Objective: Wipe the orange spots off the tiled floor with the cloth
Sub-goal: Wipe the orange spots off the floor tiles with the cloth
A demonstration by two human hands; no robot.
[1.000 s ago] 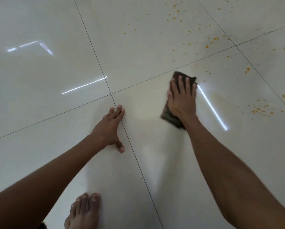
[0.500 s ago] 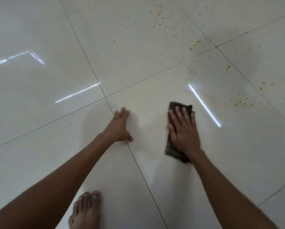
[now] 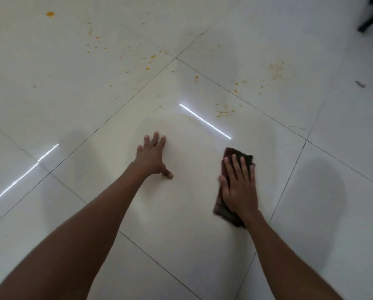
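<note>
Head view shows the right hand (image 3: 239,187) pressing flat, fingers straight, on the dark cloth (image 3: 226,211), the left hand (image 3: 152,156) splayed on the tiled floor (image 3: 181,213) left of the cloth, orange spots (image 3: 224,110) beyond it.

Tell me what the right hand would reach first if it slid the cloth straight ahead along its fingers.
Probably the cluster of small orange spots ahead of the right hand and dark brown cloth; bare white tile lies between.
</note>
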